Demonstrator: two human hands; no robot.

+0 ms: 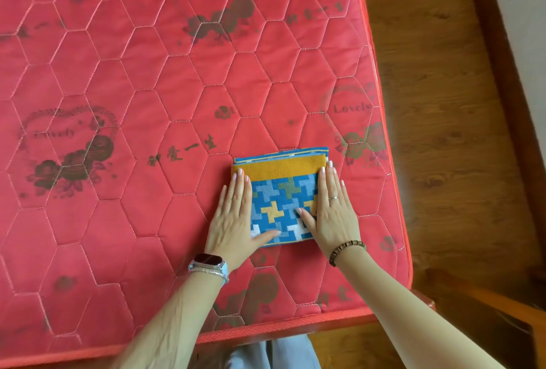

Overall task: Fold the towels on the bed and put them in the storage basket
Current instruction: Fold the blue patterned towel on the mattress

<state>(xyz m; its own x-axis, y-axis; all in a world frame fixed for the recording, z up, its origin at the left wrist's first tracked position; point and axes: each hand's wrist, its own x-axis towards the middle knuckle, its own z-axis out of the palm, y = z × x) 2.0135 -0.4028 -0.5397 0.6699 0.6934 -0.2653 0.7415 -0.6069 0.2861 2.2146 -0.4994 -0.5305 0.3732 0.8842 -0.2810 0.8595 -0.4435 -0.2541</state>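
Towel, blue terry with a grey-and-mustard cross pattern and a mustard band: folded, pressed flat under both hands near the bed's right corner.
Left hand lies flat along its left edge and right hand along its right edge, fingers straight and pointing away (pressing only, nothing gripped). Packet near square, no clear long axis; both hands equally close. Beyond: red hexagon-quilted mattress, then brown wooden floor to the right. Storage basket not in view, so carry direction cannot be judged.
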